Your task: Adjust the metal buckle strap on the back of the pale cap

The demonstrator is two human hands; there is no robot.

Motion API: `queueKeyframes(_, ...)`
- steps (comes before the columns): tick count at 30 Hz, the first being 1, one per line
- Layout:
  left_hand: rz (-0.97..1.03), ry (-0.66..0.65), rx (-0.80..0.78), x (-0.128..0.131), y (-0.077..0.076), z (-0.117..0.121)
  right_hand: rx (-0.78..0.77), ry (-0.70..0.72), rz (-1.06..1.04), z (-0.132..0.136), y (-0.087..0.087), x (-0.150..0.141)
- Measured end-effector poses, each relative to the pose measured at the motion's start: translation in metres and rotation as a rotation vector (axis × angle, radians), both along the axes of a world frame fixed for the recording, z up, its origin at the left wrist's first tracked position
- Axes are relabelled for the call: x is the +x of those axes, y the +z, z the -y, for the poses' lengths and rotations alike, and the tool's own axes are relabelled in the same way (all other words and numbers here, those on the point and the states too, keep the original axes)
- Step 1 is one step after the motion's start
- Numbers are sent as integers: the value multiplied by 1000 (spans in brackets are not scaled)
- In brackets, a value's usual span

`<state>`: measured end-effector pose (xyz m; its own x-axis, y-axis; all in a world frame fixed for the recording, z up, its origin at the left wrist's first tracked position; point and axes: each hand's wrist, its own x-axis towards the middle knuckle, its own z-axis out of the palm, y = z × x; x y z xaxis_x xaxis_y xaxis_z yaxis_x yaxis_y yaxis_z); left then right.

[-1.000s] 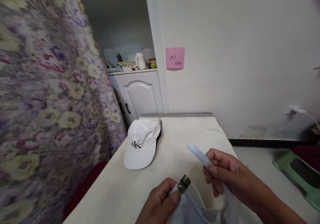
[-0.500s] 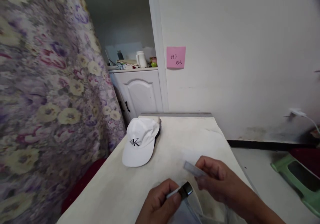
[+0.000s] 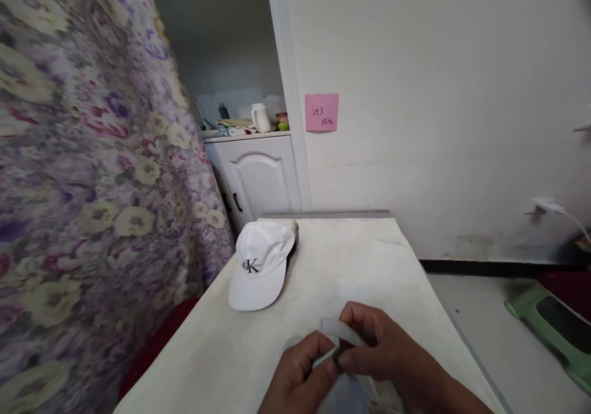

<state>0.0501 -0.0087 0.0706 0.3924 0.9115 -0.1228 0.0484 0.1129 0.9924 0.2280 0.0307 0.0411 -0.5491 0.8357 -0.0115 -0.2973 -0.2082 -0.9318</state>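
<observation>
Pale strap point(image 3: 339, 334), left hand point(image 3: 300, 377), right hand point(image 3: 388, 358) pinching

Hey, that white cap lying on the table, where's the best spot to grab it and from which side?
Probably by the brim. The white cap lies crown up on the table, beyond both hands, its flat brim pointing toward the near left edge. Coming from that near side lets fingers pinch the stiff brim rather than crush the soft crown. The left hand is nearer it.

Counter point(image 3: 369, 260): matt, off-white, faintly scuffed. On it, white cloth cap point(image 3: 261, 265), smooth weave. Beside counter, floral cloth curtain point(image 3: 92, 186). Pink paper note point(image 3: 321, 112), matt.
</observation>
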Motion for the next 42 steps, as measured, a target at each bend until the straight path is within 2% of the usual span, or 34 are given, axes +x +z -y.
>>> queueKeyframes(5, 129, -14, -53, -3, -7, -3, 103, -12, 85, -1, 15, 11)
queueKeyframes(10, 275, 17, -230, -9, -16, -8, 59, -82, 130, -4, 28, 27)
queueKeyframes(15, 325, -19, -215, -11, -14, -8, 113, -72, 204, 0, 34, 32)
queueKeyframes(21, 267, -1, -183, -15, -17, -5, 183, -25, 184, 3, 27, 24)
queueKeyframes(26, 200, -75, -144, -19, -20, -7, 129, -9, 201, 3, 20, 18)
queueKeyframes(33, 172, -71, -118, -18, -19, -7, 58, -23, 195, 3, 24, 16)
queueKeyframes(38, 106, -50, -59, -16, -18, -7, 54, -4, 133, 1, 21, 12)
queueKeyframes(42, 110, -38, -70, -15, -17, -6, 53, -1, 128, 1, 17, 11)
